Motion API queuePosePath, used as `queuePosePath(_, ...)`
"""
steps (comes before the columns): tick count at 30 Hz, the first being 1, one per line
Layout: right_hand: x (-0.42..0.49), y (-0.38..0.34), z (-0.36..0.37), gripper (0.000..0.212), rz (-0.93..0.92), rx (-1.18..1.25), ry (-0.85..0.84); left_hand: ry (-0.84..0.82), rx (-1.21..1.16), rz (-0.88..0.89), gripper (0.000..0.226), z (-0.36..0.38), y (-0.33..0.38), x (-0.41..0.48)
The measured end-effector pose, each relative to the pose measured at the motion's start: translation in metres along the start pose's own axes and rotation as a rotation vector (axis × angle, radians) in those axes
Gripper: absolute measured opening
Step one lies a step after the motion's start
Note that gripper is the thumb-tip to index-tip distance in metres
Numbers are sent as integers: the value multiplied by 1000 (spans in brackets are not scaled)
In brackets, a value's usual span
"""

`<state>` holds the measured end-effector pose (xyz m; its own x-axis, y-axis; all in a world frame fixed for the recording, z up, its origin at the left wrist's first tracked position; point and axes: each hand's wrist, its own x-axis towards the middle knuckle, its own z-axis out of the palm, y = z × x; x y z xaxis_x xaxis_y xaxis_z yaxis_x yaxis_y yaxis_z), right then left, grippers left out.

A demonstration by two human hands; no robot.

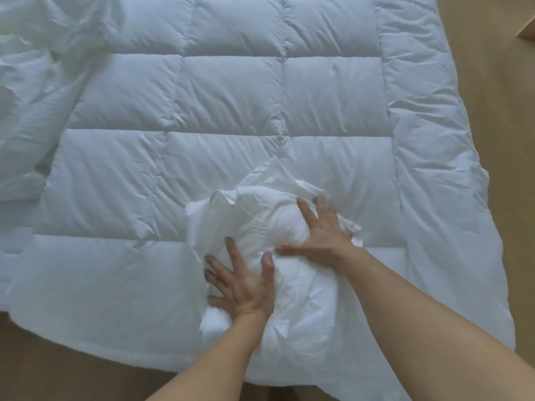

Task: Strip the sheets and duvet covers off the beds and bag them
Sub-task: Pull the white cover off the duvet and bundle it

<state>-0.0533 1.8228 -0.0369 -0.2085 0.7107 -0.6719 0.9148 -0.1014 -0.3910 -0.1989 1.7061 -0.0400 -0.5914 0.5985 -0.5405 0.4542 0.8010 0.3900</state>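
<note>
A white quilted duvet (225, 99) lies spread flat over the bed, stitched into large squares. On its near middle sits a bunched bundle of thin white linen (260, 209). My left hand (241, 282) presses flat on the bundle's near left side with fingers spread. My right hand (324, 235) lies flat on its right side, fingers apart and thumb pointing left. Neither hand closes around the cloth.
More crumpled white bedding (31, 91) is heaped at the left of the bed. Tan carpet (503, 140) runs along the right side and the near edge. A wooden furniture corner (527, 31) shows at the top right.
</note>
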Motion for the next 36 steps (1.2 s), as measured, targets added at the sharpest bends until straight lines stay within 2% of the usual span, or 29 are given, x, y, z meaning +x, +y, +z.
queuePosePath(2, 9, 0, 2, 143, 40, 85, -35, -30, -61, -67, 93, -8, 6, 21)
queuePosePath(5, 15, -1, 1, 160, 74, 192, -62, -85, -104, -51, 107, -18, 5, 34)
queuePosePath(7, 14, -1, 2, 160, 58, 277, -80, -117, -160, -23, 118, -24, 0, 35)
queuePosePath(9, 10, 1, 6, 132, -8, 517, -79, -178, -248, 3, 122, -31, -5, 40)
queuePosePath(11, -1, -1, 13, 101, -86, 806, -136, -269, -459, 38, 117, -38, -8, 47)
queuePosePath(14, -23, -8, 24, 79, -142, 1044, -239, -345, -668, 97, 95, -44, -8, 54)
queuePosePath(16, -34, -12, 18, 85, -150, 1130, -125, -392, -672, 211, 90, -53, 7, 59)
queuePosePath(18, -42, -13, 4, 91, -176, 1229, 97, -440, -629, 404, 91, -68, 41, 71)
queuePosePath(22, -47, -14, -1, 95, -294, 1445, 505, -492, -312, 828, 87, -92, 135, 96)
queuePosePath(24, -44, -17, 28, 96, -210, 1506, 578, -507, -81, 901, 80, -81, 148, 106)
queuePosePath(26, -43, -24, 67, 101, 10, 1539, 620, -559, 112, 870, 83, -57, 128, 116)
queuePosePath(28, -41, -24, 93, 100, 167, 1505, 688, -553, 192, 839, 89, -34, 107, 124)
queuePosePath(31, -34, -20, 87, 99, 229, 1376, 713, -538, 162, 758, 79, -24, 113, 137)
queuePosePath(32, -34, -18, 79, 107, 233, 1255, 727, -547, 161, 732, 76, -27, 119, 138)
queuePosePath(34, -38, -12, 62, 129, 253, 821, 851, -541, 229, 732, 77, -32, 123, 135)
queuePosePath(36, -42, -4, 46, 133, 99, 370, 967, -393, 295, 805, 70, -38, 118, 125)
